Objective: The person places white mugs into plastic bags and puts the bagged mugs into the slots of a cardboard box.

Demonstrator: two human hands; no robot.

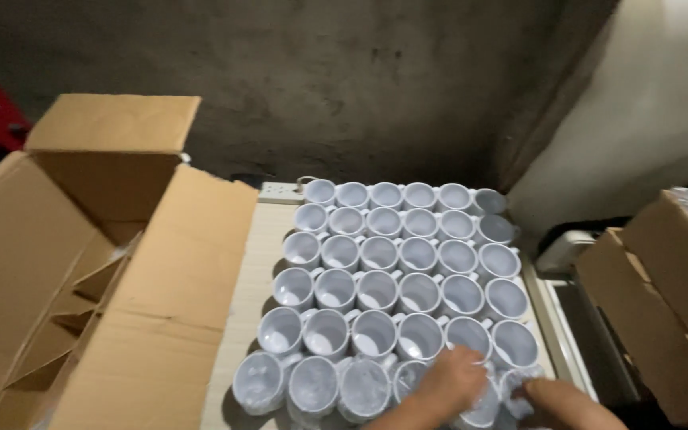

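Both hands sit at the bottom edge: left hand [449, 381] curled over a wrapped mug [483, 408] in the front row, gripping it; right hand [560, 400] touches the plastic wrap [519, 390] beside it, grip unclear. White mugs [398, 263] stand upright in tight rows on the counter [242, 318]. Open cardboard box [81, 279] with dividers sits left; more boxes [662, 295] right.

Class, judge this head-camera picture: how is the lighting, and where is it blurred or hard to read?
Head view: dim, bluish light; the white mugs are brightest; the wall behind is dark; left hand and right hand are blurred at the bottom edge; soft overall.
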